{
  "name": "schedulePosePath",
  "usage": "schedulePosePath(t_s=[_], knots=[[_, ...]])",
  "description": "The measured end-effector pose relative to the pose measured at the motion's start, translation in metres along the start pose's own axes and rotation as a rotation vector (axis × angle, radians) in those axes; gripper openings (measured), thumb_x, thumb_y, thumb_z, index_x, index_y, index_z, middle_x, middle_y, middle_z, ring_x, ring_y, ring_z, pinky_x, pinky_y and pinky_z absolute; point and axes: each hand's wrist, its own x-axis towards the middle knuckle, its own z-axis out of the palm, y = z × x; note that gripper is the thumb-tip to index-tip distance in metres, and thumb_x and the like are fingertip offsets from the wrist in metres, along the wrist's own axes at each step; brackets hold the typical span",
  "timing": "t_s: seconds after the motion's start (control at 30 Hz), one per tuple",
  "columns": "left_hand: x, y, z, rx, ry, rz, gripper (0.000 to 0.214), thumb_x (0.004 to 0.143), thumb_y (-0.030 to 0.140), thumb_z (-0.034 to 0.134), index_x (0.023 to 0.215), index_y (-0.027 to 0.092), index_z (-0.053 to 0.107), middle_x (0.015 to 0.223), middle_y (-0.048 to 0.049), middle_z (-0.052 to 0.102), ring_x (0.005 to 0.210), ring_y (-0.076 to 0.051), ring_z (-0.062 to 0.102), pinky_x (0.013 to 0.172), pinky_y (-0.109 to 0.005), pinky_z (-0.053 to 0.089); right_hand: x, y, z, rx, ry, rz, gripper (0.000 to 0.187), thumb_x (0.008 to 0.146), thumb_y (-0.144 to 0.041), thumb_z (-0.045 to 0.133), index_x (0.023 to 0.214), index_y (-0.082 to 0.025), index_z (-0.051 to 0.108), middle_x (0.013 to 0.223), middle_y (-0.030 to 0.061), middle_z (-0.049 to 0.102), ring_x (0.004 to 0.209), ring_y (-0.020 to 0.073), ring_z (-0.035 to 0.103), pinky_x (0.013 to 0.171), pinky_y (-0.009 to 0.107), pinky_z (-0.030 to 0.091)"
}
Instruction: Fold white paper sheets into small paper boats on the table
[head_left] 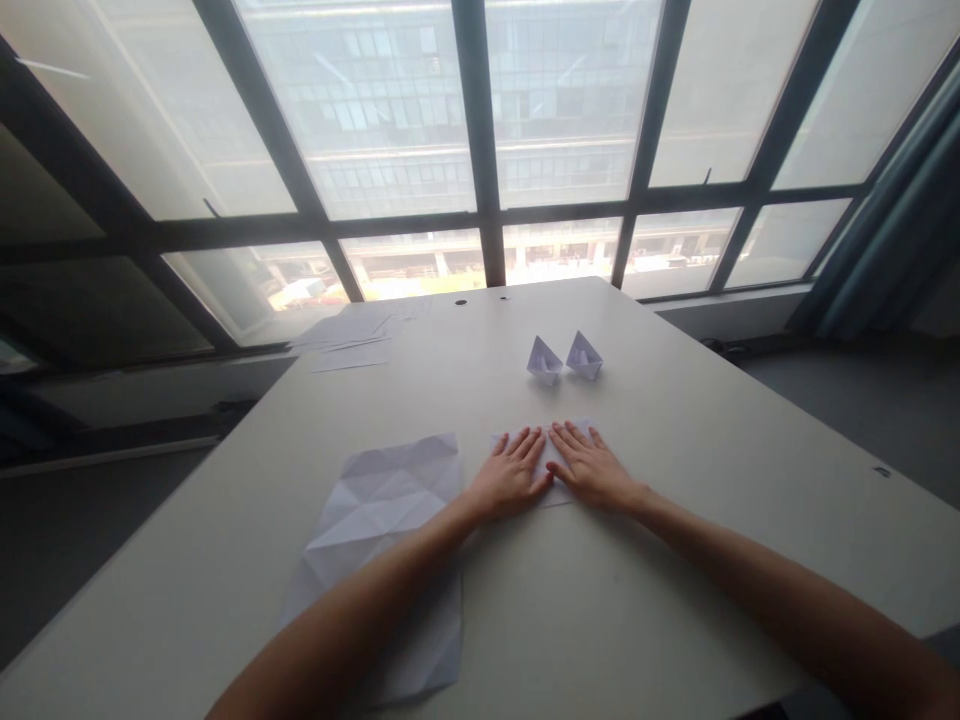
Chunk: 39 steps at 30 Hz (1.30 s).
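Observation:
My left hand (512,478) lies flat with its fingers stretched forward on a folded sheet of white paper (556,496). Beside it, my right hand (591,466) presses flat on the same paper, the two thumbs close together. Most of that sheet is hidden under the hands, so its full shape cannot be made out. A larger creased sheet of paper (397,500) lies unfolded to the left, partly beneath my left forearm. Beyond the hands stand two folded paper boats (544,362), side by side.
The white table (675,450) narrows toward a wide window with dark frames (491,150). Several loose paper sheets (352,340) lie at its far left edge. A small dark hole (460,302) shows near the far end. A blue curtain (874,220) hangs at the right.

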Motion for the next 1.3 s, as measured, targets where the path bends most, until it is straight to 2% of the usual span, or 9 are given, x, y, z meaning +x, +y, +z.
schedulePosePath(t_s=[0.2, 0.33, 0.43, 0.57, 0.63, 0.7, 0.8, 0.93, 1.3], knots=[[-0.001, -0.015, 0.000, 0.002, -0.027, -0.084, 0.083, 0.091, 0.070, 0.021, 0.154, 0.015, 0.017, 0.159, -0.0121, 0.017, 0.148, -0.026, 0.012, 0.118, -0.046, 0.009, 0.003, 0.023, -0.006, -0.028, -0.022, 0.138, 0.081, 0.093, -0.067, 0.016, 0.154, -0.014, 0.020, 0.159, 0.0110, 0.017, 0.148, 0.0269, 0.010, 0.118, 0.052, 0.004], [-0.001, -0.016, -0.001, -0.002, -0.038, -0.095, 0.084, 0.091, 0.071, 0.021, 0.154, 0.015, 0.017, 0.159, -0.0131, 0.016, 0.148, -0.027, 0.012, 0.118, -0.048, 0.009, 0.002, 0.038, -0.010, -0.034, -0.026, 0.150, 0.079, 0.093, -0.066, 0.018, 0.154, -0.016, 0.019, 0.160, 0.0098, 0.017, 0.148, 0.0274, 0.010, 0.117, 0.054, 0.000], [-0.002, -0.014, -0.004, 0.020, -0.026, -0.066, 0.081, 0.091, 0.070, 0.023, 0.153, 0.020, 0.019, 0.159, -0.0123, 0.017, 0.147, -0.030, 0.012, 0.116, -0.055, 0.006, 0.001, 0.038, -0.012, -0.042, -0.010, 0.138, 0.077, 0.094, -0.065, 0.021, 0.153, -0.015, 0.022, 0.159, 0.0123, 0.019, 0.148, 0.0287, 0.009, 0.116, 0.056, 0.000], [-0.001, -0.012, -0.009, 0.081, 0.021, 0.070, 0.068, 0.095, 0.063, 0.024, 0.152, 0.025, 0.025, 0.159, -0.0090, 0.020, 0.148, -0.029, 0.011, 0.115, -0.057, -0.006, 0.000, 0.020, -0.019, -0.104, 0.109, -0.006, 0.068, 0.097, -0.053, 0.030, 0.150, -0.010, 0.032, 0.158, 0.0165, 0.021, 0.148, 0.0291, 0.004, 0.116, 0.057, -0.003], [-0.001, -0.011, -0.011, 0.063, -0.006, 0.138, 0.068, 0.095, 0.062, 0.025, 0.153, 0.025, 0.022, 0.158, -0.0092, 0.022, 0.147, -0.027, 0.014, 0.117, -0.055, -0.002, 0.000, 0.006, -0.020, -0.092, 0.139, -0.132, 0.059, 0.099, -0.042, 0.028, 0.149, -0.010, 0.032, 0.158, 0.0143, 0.024, 0.148, 0.0252, 0.005, 0.118, 0.051, 0.001], [0.000, -0.008, -0.013, 0.023, -0.031, 0.178, 0.070, 0.095, 0.062, 0.028, 0.154, 0.026, 0.017, 0.159, -0.0088, 0.022, 0.147, -0.027, 0.015, 0.117, -0.053, 0.006, 0.000, -0.007, -0.019, -0.039, 0.130, -0.178, 0.058, 0.100, -0.036, 0.026, 0.151, -0.009, 0.027, 0.158, 0.0138, 0.023, 0.148, 0.0229, 0.008, 0.119, 0.047, 0.008], [0.000, -0.002, -0.014, -0.017, -0.030, 0.185, 0.072, 0.094, 0.062, 0.031, 0.154, 0.028, 0.010, 0.160, -0.0081, 0.018, 0.147, -0.026, 0.014, 0.117, -0.052, 0.010, 0.000, -0.016, -0.014, 0.042, 0.029, -0.222, 0.065, 0.100, -0.045, 0.026, 0.154, -0.009, 0.017, 0.159, 0.0134, 0.017, 0.148, 0.0234, 0.009, 0.119, 0.045, 0.013], [-0.001, 0.003, -0.014, -0.027, -0.049, 0.148, 0.076, 0.094, 0.064, 0.028, 0.155, 0.025, 0.006, 0.160, -0.0093, 0.016, 0.147, -0.026, 0.013, 0.118, -0.051, 0.009, 0.001, -0.009, -0.009, 0.081, -0.036, -0.191, 0.077, 0.097, -0.060, 0.023, 0.155, -0.010, 0.010, 0.160, 0.0126, 0.013, 0.148, 0.0239, 0.008, 0.119, 0.047, 0.009], [0.001, -0.003, -0.009, -0.017, -0.074, 0.108, 0.084, 0.090, 0.071, 0.024, 0.155, 0.020, 0.008, 0.160, -0.0100, 0.016, 0.148, -0.024, 0.011, 0.118, -0.045, 0.004, 0.000, 0.021, -0.016, 0.035, -0.076, -0.089, 0.075, 0.095, -0.065, 0.017, 0.154, -0.019, 0.017, 0.159, 0.0079, 0.017, 0.148, 0.0262, 0.010, 0.117, 0.054, 0.009]])
